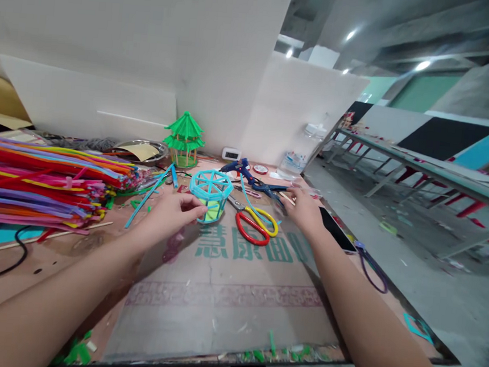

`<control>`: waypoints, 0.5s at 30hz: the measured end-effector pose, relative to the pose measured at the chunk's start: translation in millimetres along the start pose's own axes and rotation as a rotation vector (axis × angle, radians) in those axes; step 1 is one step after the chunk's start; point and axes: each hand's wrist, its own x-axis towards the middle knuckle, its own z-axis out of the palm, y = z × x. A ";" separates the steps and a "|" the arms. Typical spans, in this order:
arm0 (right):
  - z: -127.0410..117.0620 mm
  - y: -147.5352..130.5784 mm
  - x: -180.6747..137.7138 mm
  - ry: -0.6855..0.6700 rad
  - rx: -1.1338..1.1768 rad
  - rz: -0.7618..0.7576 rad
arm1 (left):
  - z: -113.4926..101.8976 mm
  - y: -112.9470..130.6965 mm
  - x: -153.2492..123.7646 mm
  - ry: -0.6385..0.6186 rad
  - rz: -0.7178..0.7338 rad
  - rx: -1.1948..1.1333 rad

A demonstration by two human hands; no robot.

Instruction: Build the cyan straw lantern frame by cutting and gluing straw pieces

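Note:
A small light-blue lantern-shaped frame [211, 187] made of thin strips stands on the table, a yellow-green piece showing in its lower part. My left hand [178, 212] is at its near left side, thumb and fingers closed on the lower edge. Farther right, my right hand [303, 207] is low over the table with curled fingers, beside dark-handled pliers [269, 189]. A short pale stick [287, 198] shows at those fingertips; whether they grip it is unclear. Between the hands lie scissors [252, 229] with one red and one yellow handle.
Bundles of coloured pipe cleaners [43, 183] fill the left side. Behind stand a green pagoda model [184, 138], a metal bowl [161, 152], a blue glue gun [239, 167], a small digital clock [231, 154] and a plastic jar [293, 162]. A phone [337, 230] lies beside my right wrist.

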 end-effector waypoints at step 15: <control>31.6 -84.5 12.2 -0.248 0.478 0.004 | 5.0 11.8 -5.9 -0.020 0.043 -0.017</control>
